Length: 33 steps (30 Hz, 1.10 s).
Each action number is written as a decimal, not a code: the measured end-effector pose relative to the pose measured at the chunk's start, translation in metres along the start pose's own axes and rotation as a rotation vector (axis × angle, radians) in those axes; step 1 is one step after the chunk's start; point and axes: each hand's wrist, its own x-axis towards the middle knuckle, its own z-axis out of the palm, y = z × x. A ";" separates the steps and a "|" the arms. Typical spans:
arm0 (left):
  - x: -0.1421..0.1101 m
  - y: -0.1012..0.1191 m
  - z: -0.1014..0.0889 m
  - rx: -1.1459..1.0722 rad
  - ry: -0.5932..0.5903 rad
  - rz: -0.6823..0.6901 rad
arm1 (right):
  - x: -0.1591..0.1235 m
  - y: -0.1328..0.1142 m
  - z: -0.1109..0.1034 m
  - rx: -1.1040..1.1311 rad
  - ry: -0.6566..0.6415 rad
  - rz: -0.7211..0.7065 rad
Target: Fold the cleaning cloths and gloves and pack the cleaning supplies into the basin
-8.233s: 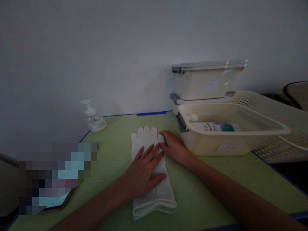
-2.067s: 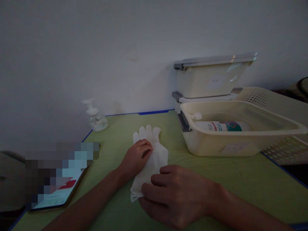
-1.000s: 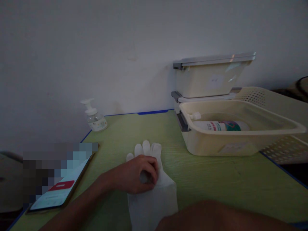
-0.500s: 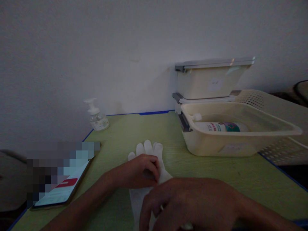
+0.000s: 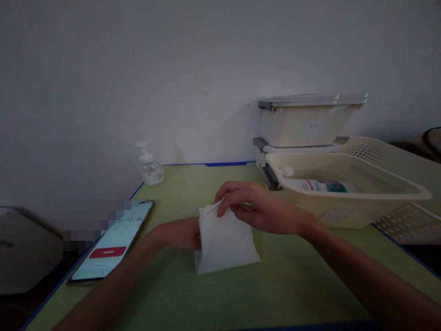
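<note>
A white glove [image 5: 227,243] is folded over in the middle of the green table, its cuff end brought up toward the wall and lying over the finger part. My right hand [image 5: 250,204] pinches the cuff at the top of the fold between thumb and fingers. My left hand [image 5: 181,233] reaches in from the left under the folded layer. Its fingers are covered by the fabric, so their position is hidden. The glove's fingers are out of sight too.
A phone [image 5: 113,243] with a lit screen lies at the left. Behind it stands a pump bottle [image 5: 152,174]. At the right a cream basin [image 5: 344,200] holds a white bottle [image 5: 319,185]. Behind are stacked lidded boxes [image 5: 306,124] and a perforated basket [image 5: 406,161].
The glove lay flat at first, both hands on it. My right hand has since carried the cuff end up and away from me, folding it over my left hand and the glove's fingers.
</note>
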 end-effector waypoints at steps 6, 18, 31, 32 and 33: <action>0.007 -0.019 -0.004 -0.321 -0.364 -0.136 | 0.015 0.031 0.016 -0.172 0.074 0.194; 0.020 -0.035 -0.009 -0.723 0.246 -0.518 | 0.008 0.078 0.057 -0.106 0.192 0.462; 0.029 -0.043 0.001 -0.300 0.252 -0.377 | 0.000 0.085 0.063 -0.053 0.137 0.421; 0.028 -0.042 0.001 -0.283 0.241 -0.370 | -0.001 0.084 0.062 -0.065 0.117 0.413; 0.028 -0.042 0.002 -0.269 0.230 -0.367 | -0.002 0.082 0.061 -0.077 0.096 0.404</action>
